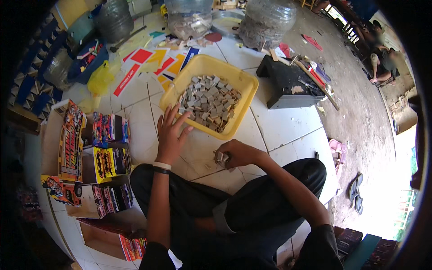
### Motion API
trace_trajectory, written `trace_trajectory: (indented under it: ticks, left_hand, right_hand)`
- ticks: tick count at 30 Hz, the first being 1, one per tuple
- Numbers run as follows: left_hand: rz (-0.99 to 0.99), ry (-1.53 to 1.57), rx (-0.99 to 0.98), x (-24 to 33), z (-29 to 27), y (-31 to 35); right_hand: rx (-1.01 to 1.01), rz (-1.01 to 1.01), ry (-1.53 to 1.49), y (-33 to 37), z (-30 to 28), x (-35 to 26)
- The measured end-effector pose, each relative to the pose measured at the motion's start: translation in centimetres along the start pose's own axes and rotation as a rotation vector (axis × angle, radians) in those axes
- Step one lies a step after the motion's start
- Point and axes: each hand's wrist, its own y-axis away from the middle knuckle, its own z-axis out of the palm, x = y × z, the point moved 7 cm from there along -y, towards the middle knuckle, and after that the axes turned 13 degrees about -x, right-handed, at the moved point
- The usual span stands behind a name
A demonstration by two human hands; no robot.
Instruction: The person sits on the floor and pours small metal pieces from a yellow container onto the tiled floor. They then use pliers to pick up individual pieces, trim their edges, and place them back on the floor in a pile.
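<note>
A yellow plastic tub (247,101) stands on the white tiles in front of me, part filled with many small grey-topped wooden pieces (210,98). My left hand (171,135) is at the tub's near left corner, fingers spread, with the fingertips over the rim; nothing shows in its grasp. Closer to my crossed legs, my right hand (240,154) is closed round a few of the same small pieces (220,157). Its fingers hide part of them, so I cannot tell how many.
Open cardboard boxes (92,245) and colourful printed packets (110,129) line the left side. Right of the tub sits a black stool-like block (290,85) with tools on it. Bagged plastic containers (267,24) stand behind. A person (382,63) sits at the far right.
</note>
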Motion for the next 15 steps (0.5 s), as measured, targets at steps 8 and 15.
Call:
trace_trajectory:
  ticks: [8,15]
  left_hand:
    - [0.076,0.098,0.087,-0.5,-1.6,-0.4]
    - [0.076,0.228,0.145,-1.1,-2.2,-0.3]
  right_hand:
    - [-0.001,-0.123,0.018,1.0,-2.0,-0.6]
    - [-0.067,-0.012,-0.336,5.6,-6.2,-3.8]
